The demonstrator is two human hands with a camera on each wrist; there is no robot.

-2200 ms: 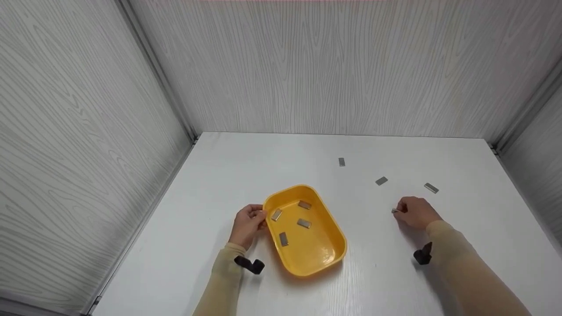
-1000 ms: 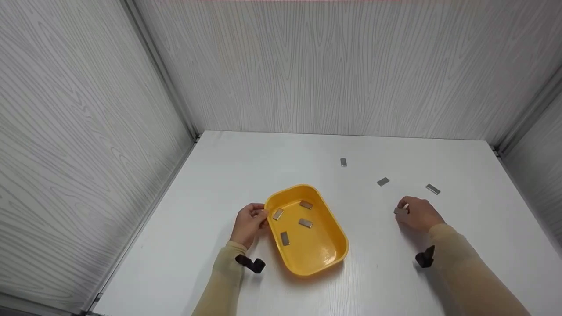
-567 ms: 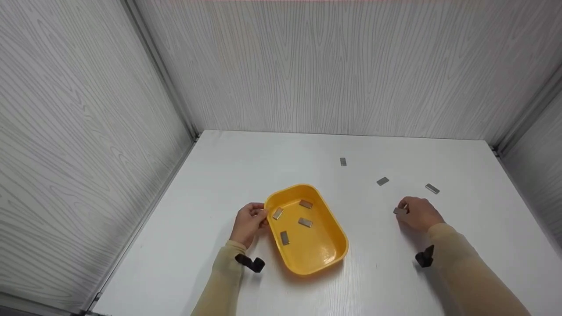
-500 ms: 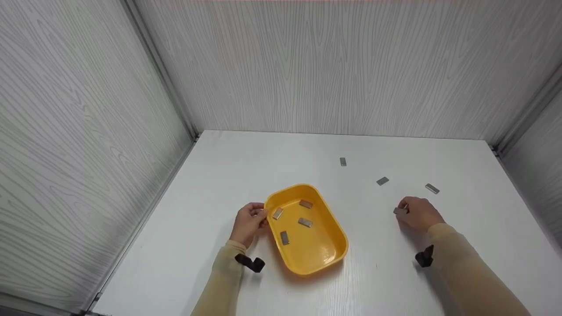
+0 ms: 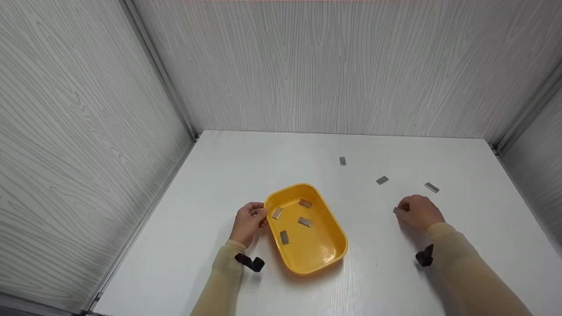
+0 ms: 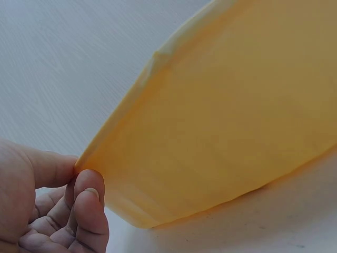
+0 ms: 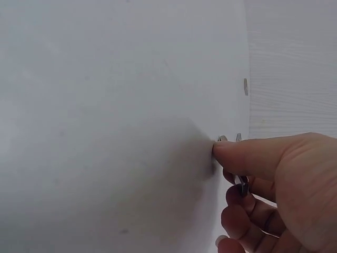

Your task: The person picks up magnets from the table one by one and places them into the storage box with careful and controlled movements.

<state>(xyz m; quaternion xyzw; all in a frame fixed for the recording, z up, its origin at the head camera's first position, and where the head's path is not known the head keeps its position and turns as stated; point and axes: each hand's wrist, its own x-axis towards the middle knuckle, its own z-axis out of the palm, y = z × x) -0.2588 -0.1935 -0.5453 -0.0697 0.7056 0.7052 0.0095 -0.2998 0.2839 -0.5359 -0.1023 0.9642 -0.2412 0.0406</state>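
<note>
A shallow yellow plastic tray (image 5: 312, 251) stands at an angle on the white table, several small grey metal rectangles (image 5: 304, 222) lying flat on its floor. My left hand (image 5: 248, 223) pinches the tray's left rim between thumb and fingers; the left wrist view has the thumb on the rim (image 6: 118, 113) and the fingertips below it. Out to the right of the tray, my right hand (image 5: 419, 213) pinches another small metal rectangle (image 5: 396, 210) close over the table. Thumb and fingers cover most of that piece. In the right wrist view the hand (image 7: 274, 179) has its other fingers curled.
Beyond my right hand lie 3 loose metal rectangles: one at the back (image 5: 342, 161), one in the middle (image 5: 382, 180) and one farther right (image 5: 432, 187). Grey wood-grain panels (image 5: 307, 66) wall the table at the back and both sides.
Turned between the right fingertips, the metal rectangle first showed a small end, then its broad face, and now shows less of itself again. The left hand and tray stay put.
</note>
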